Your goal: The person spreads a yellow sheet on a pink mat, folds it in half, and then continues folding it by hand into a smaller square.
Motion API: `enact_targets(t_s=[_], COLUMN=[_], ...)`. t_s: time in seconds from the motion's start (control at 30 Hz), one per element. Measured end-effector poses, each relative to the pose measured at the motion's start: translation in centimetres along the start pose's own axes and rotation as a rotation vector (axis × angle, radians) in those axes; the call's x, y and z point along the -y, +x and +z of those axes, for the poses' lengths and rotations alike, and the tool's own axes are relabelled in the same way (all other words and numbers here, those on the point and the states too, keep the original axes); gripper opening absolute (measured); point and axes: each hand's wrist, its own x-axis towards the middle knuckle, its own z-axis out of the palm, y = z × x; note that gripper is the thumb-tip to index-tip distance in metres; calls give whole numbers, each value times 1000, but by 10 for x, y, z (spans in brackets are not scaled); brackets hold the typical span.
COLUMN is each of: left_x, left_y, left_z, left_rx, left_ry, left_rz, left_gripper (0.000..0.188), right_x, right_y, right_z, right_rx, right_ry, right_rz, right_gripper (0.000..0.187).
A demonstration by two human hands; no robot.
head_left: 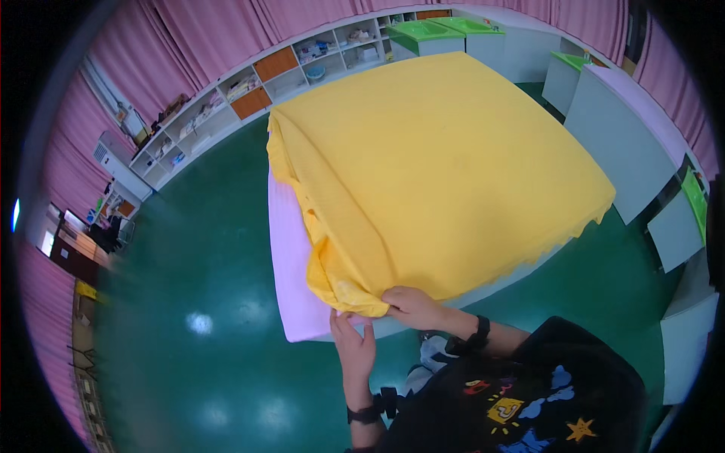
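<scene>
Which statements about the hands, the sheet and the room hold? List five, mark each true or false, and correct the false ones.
1. The right hand grips the yellow sheet near a corner. True.
2. The yellow sheet hides all of the pink surface under it. False: a pink strip shows along the left side, down to the near left corner.
3. The left hand is to the right of the right hand. False: it is to the left, by the near left corner.
4. Pink curtains hang behind the shelves. True.
5. The floor is brown. False: it is green.
</scene>
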Motion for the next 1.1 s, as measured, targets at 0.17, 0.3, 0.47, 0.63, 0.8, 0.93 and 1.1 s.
enact_targets(t_s=[0.17, 0.3, 0.47, 0.63, 0.8, 0.93, 1.1], left_x=[-11, -35, -17, -82, -127, -124, -152], left_y=[30, 43, 50, 75, 97, 108, 113], left_z=[72, 96, 155, 223, 287, 295, 308], left_rx=[-71, -55, 71, 83, 43, -92, -77], left_ry=[-133, -107, 346, 157, 647, 679, 664], left_rz=[-36, -30, -90, 10, -192, -233, -282], left_gripper=[48, 68, 83, 98, 90, 84, 84], right_x=[-35, -60, -66, -127, -222, -312, -387], right_y=[-30, -61, -103, -152, -260, -377, -411], right_z=[-61, -132, -223, -270, -358, -430, -467], right_rx=[-159, -522, -774, -646, -993, -1333, -1245], right_ry=[-342, -241, 104, 37, -117, 631, 1836], right_rz=[-159, 188, 135, 86, 271, 686, 603], right_gripper=[13, 13, 8, 9, 7, 39, 93])
